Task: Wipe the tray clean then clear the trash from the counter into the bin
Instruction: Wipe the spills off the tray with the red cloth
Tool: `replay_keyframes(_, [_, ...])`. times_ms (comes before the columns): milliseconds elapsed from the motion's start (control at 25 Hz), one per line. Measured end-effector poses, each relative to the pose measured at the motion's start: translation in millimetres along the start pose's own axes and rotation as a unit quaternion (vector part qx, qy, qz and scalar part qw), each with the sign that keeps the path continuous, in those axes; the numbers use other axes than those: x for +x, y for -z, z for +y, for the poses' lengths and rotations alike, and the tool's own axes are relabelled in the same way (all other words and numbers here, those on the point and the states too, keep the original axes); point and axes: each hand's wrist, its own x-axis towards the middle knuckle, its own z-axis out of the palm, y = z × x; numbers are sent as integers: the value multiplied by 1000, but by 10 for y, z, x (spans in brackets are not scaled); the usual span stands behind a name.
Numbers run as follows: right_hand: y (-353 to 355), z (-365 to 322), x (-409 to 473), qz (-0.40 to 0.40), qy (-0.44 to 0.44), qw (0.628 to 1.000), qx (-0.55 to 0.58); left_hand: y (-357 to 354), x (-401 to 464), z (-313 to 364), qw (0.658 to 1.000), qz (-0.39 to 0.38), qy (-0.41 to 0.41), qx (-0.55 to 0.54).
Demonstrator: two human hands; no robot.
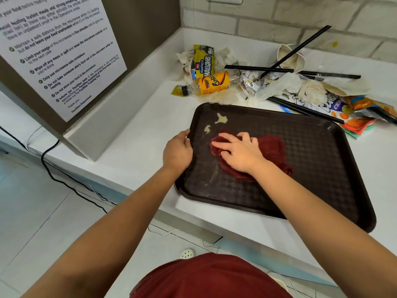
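The tray [300,168], dark brown and textured, is laid flat near the front edge of the white desk [139,147], with one corner reaching the desk's edge. Two pale smears [220,119] are left on its far left part, just beyond the cloth. A dark red cloth [270,151] is pressed onto the tray floor by the right hand [238,150], whose fingers are spread flat over it rather than curled round it. The tray's left rim is held by the left hand [178,150], the thumb hooked over the edge, so the tray is steadied.

The tray is judged stiff, light and likely to slide on the smooth desk, so a hold at the rim is best kept while it is wiped. The cloth is soft and bunches easily; flat pressure should suit it.

Behind the tray, trash is piled against the wall: a crushed bottle [211,83], a yellow wrapper [203,61], black straws [296,48], a paper cup [290,57], crumpled napkins and snack bags [352,110]. No bin is in view.
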Motion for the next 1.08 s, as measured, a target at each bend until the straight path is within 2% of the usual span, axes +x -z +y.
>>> replay_keyframes(200, [-97,-208,-278,-39,184,982,29,9,3,11,1000,5,-19,16])
replay_keyframes(360, [-81,56,-411,-54,217,972,73,22,-10,3,1000,3,-19,17])
replay_keyframes(440, [-69,261,-396,-20,177,982,66,24,-19,7,1000,-2,-18,9])
replay_keyframes(560, [8,474,-283,40,3,998,41,33,-44,33,1000,-2,-12,1])
replay_keyframes(640, [44,437,-220,46,-63,996,47,26,-53,53,1000,1,-4,2])
replay_keyframes(720, [31,244,-229,21,-22,999,31,11,-51,62,1000,4,0,7])
replay_keyframes(920, [-96,-225,-462,-65,178,981,43,3,-46,51,1000,5,-4,12])
replay_keyframes(1000, [-91,-212,-521,-78,217,972,52,14,-53,53,1000,6,-6,11])
replay_keyframes(1080, [-63,-133,-563,-95,218,968,73,22,-48,53,1000,5,-6,9])
